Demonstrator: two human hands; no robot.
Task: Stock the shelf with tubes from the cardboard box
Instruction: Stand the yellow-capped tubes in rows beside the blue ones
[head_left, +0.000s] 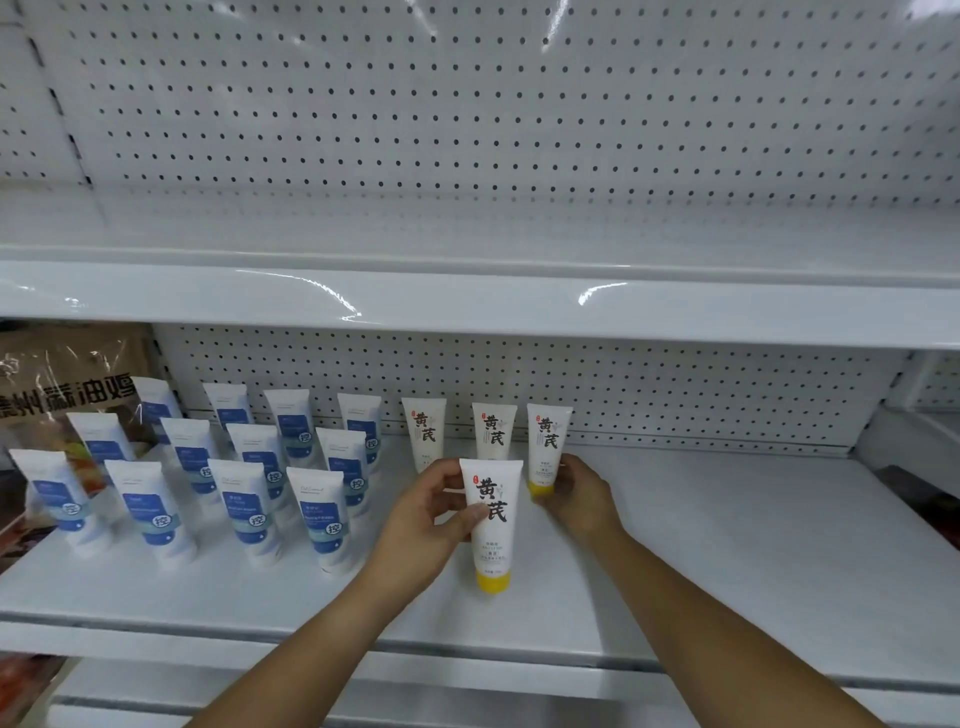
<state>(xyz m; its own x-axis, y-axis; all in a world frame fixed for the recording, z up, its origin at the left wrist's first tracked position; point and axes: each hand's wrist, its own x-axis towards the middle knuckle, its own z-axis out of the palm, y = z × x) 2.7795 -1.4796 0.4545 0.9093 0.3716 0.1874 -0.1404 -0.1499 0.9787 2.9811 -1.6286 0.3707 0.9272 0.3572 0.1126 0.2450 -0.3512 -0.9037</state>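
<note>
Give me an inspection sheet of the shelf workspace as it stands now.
Surface: white metal shelf, tubes standing cap-down.
Job's things: four cream plastic tubes with yellow caps, three in a back row, a front tube ahead; about a dozen white tubes with blue labels in rows at left. Cardboard box not in view.
Clutter: brown printed bag at far left.
Grippers: left hand grips the front tube; right hand holds the rightmost back-row tube near its cap.
Cables: nothing seen.
Surroundings: white pegboard back panel; upper shelf above.
</note>
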